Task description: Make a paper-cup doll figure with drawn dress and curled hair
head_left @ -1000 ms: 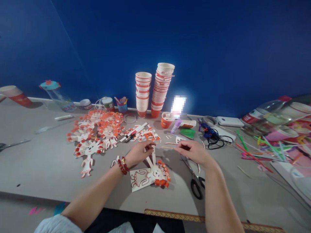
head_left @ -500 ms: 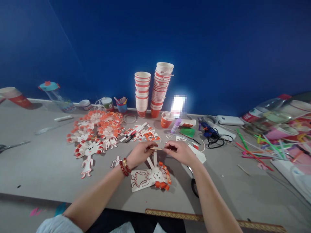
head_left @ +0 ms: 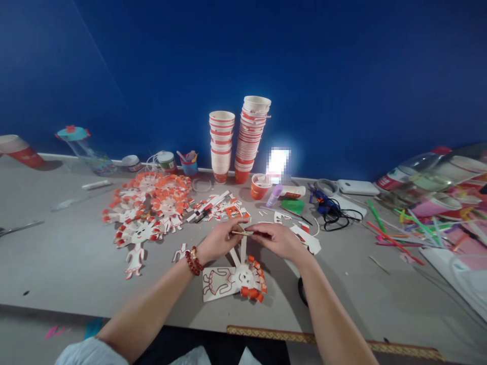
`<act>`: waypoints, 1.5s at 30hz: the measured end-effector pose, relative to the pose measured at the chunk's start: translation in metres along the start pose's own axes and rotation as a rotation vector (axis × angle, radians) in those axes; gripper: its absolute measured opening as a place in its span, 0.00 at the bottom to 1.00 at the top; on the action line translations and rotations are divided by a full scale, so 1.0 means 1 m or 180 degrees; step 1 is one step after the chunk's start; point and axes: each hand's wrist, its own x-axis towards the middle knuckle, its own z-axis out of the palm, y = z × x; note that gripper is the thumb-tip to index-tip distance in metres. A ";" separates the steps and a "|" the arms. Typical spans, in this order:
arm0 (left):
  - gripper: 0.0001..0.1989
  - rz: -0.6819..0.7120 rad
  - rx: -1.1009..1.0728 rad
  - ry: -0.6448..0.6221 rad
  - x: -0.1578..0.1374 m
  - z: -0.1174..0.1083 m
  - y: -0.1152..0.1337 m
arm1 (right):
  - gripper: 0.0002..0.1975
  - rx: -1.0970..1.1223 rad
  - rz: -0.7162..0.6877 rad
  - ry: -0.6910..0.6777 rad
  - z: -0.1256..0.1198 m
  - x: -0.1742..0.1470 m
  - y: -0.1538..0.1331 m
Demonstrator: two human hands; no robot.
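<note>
A paper doll cut from a paper cup lies on the table below my hands. Its round head has a drawn face, with curled orange and white strips along the right side. Two straight strips rise from it toward my fingers. My left hand, with red beads at the wrist, pinches the left part of a thin wooden stick. From the other side, my right hand closes its fingers on the stick by the upper strip end. Whether the strip is wrapped around the stick is hidden by my fingers.
Finished dolls are heaped at left, beside paper scraps. Cup stacks stand by the wall. A purple glue stick, a blue glue gun with black cord and colourful pipe cleaners lie rightward. Black-handled scissors are partly under my right arm.
My right hand has moved slightly left, closer to my left hand, so less of the stick shows between them. The doll stays in about the same place.
</note>
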 end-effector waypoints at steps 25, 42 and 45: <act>0.05 -0.0302 0.0073 0.0020 -0.001 0.002 -0.002 | 0.11 -0.0063 -0.0099 -0.0099 -0.003 0.000 -0.009; 0.06 -0.0250 -0.0183 0.0008 -0.002 0.005 0.001 | 0.08 -0.0124 -0.0120 0.0017 -0.002 0.000 -0.009; 0.07 -0.0246 -0.0176 0.0023 -0.002 0.005 -0.001 | 0.09 -0.0172 -0.0166 0.0094 0.002 0.000 -0.007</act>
